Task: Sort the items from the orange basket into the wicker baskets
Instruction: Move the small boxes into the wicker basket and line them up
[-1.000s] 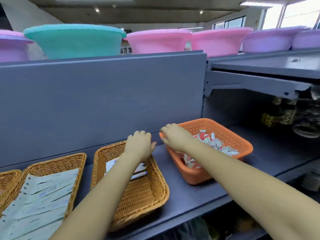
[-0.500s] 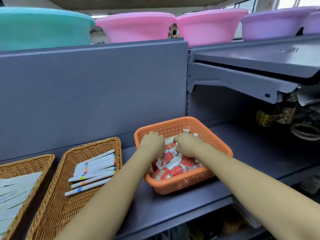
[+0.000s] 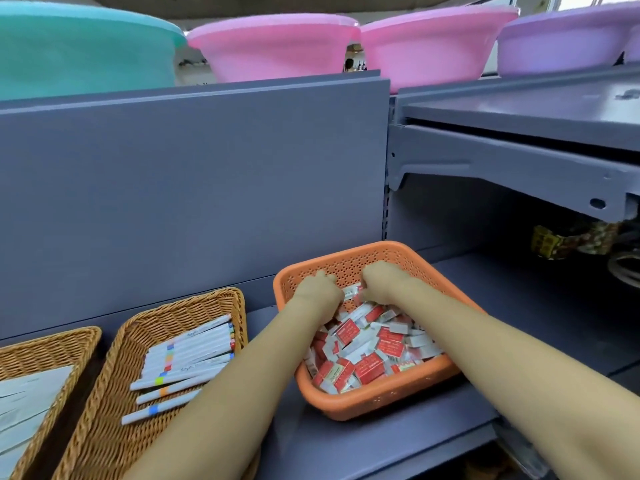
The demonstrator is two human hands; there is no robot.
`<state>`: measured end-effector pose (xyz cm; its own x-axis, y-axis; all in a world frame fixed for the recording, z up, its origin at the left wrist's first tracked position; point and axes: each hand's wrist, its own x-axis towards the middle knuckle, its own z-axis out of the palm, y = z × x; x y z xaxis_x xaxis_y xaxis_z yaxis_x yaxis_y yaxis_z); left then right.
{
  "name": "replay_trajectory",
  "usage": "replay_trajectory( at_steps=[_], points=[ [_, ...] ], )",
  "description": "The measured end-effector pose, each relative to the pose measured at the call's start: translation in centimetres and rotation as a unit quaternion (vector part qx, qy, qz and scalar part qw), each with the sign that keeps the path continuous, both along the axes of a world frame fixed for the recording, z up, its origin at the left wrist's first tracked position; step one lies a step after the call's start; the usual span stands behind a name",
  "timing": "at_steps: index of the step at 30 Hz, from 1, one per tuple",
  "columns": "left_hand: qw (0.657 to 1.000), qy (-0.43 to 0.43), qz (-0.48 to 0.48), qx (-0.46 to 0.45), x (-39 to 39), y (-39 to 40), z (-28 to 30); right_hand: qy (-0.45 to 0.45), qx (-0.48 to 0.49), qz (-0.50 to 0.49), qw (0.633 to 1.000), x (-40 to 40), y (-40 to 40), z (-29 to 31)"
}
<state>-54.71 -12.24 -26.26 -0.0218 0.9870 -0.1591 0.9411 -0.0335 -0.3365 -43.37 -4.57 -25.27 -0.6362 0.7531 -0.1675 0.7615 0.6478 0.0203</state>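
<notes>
Orange basket (image 3: 374, 403), on the shelf: nearly full of small red-and-white boxes (image 3: 367, 348); most sorting is left. Your left hand (image 3: 317, 289) and right hand (image 3: 382, 280) are buried in the pile, fingers curled; grasp cannot be told. Wicker basket (image 3: 145, 327) beside it: markers (image 3: 183, 362). Far-left wicker basket (image 3: 52, 344): paper slips.

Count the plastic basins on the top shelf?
4 for sure: a teal basin at far left, two pink basins in the middle, a purple basin at right. A sliver at the right edge may be a fifth; more could sit outside the frame.
</notes>
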Motion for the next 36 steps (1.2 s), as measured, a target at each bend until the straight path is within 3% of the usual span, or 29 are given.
replay_trajectory(
  at_steps=[11, 16, 19, 21, 23, 28, 36],
  points=[
    [0.998, -0.037, -0.023, 0.040, -0.3, 0.2, -0.3, -0.105, 0.048, 0.066, 0.991, -1.3, 1.1, -0.6],
    [0.995, -0.089, -0.030, 0.038, -0.3, 0.1, 0.0, -0.068, 0.062, 0.088, 0.992, 0.5, 1.1, -0.6],
    [0.979, -0.196, -0.009, 0.053, -0.5, -0.1, 0.1, 0.031, 0.063, 0.060, 0.996, 2.2, 0.8, 0.3],
    [0.950, -0.297, 0.020, 0.088, -0.4, -0.4, 0.4, 0.143, 0.014, 0.010, 0.990, 3.5, 0.3, 1.4],
    [0.906, -0.400, 0.049, 0.134, -0.2, -1.0, 1.1, 0.266, -0.068, -0.053, 0.960, 4.8, -0.5, 2.5],
    [0.744, -0.641, 0.098, 0.162, 0.1, -4.0, 3.1, 0.449, -0.248, -0.086, 0.854, 7.2, -3.6, 3.9],
    [0.599, -0.767, 0.086, 0.215, 0.9, -9.8, 4.7, 0.586, -0.309, -0.062, 0.746, 8.2, -9.3, 5.1]
  ],
)
